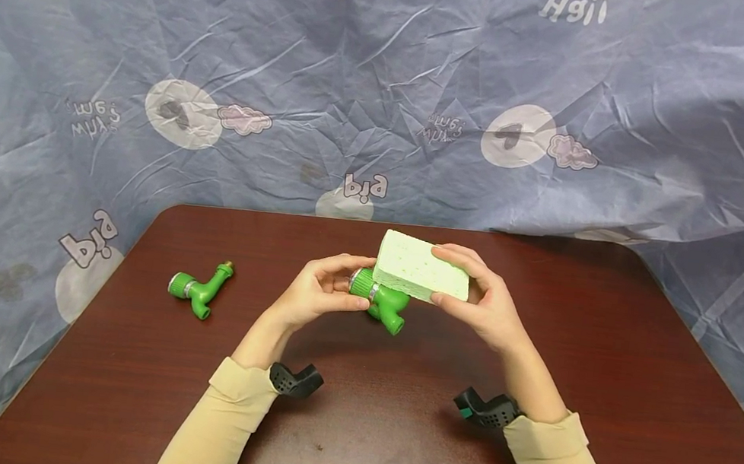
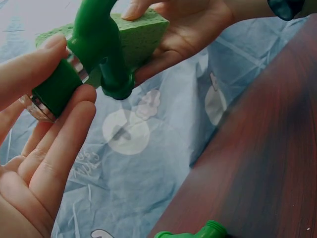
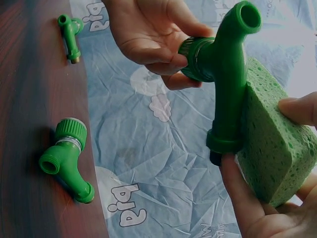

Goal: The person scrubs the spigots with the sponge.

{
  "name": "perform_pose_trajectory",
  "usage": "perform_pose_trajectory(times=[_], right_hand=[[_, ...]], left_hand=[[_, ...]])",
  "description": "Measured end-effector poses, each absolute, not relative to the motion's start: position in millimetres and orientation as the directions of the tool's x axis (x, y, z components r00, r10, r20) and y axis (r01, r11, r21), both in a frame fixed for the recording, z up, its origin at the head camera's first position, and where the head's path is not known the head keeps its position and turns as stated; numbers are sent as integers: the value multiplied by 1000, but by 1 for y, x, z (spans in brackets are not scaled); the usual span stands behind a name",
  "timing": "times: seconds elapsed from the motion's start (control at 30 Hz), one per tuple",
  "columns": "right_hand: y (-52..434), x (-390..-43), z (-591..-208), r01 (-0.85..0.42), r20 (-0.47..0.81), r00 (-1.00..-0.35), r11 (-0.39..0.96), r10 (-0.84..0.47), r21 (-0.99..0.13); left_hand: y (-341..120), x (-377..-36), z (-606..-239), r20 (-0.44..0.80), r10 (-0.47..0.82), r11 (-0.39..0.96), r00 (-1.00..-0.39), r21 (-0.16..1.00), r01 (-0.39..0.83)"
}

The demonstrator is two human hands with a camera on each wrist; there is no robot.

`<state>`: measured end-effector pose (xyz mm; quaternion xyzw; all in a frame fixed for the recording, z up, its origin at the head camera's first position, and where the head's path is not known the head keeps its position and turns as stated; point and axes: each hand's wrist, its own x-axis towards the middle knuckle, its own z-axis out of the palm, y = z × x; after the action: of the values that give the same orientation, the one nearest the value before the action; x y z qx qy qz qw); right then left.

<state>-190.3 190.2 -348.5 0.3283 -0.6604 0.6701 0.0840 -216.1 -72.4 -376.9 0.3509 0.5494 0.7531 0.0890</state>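
My left hand (image 1: pixel 315 290) pinches a green faucet (image 3: pixel 225 84) by its ribbed knob, between thumb and fingers. The faucet is held above the table, its spout pointing toward the viewer in the right wrist view. A light green sponge (image 1: pixel 419 266) is gripped by my right hand (image 1: pixel 484 302), thumb on one face and fingers on the other. In the right wrist view the sponge (image 3: pixel 277 139) lies against the faucet's long pipe, and a right fingertip is at the pipe's threaded end. From the head view the sponge hides part of the faucet.
Another green faucet (image 1: pixel 200 290) lies on the dark red table (image 1: pixel 120 387) at the left. A further green faucet (image 3: pixel 68 161) lies on the table in the right wrist view, mostly hidden in the head view. A blue-grey printed sheet (image 1: pixel 387 96) hangs behind the table.
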Motion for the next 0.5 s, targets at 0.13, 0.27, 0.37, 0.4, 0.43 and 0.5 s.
perform_pose_trajectory(times=[0.13,0.27,0.37,0.4,0.43,0.5], right_hand=[[191,-189,-348,-565,573,-757,-126,-315,-815],[192,-189,-346,-583,587,-746,-118,-314,-804],[192,-189,-345,-599,599,-736,-108,-315,-793],[192,-189,-345,-605,605,-733,-108,-312,-789],[191,-189,-344,-610,610,-731,-108,-306,-785],[191,-189,-344,-618,619,-730,-109,-289,-779]], left_hand=[[-72,-216,-376,405,468,-365,-786,898,246],[-71,-215,-374,375,365,-324,-852,909,261],[-71,-215,-373,350,313,-306,-883,917,255],[-71,-214,-372,343,308,-306,-888,919,249],[-70,-214,-372,336,306,-307,-891,921,242],[-70,-213,-371,327,309,-306,-893,923,232]])
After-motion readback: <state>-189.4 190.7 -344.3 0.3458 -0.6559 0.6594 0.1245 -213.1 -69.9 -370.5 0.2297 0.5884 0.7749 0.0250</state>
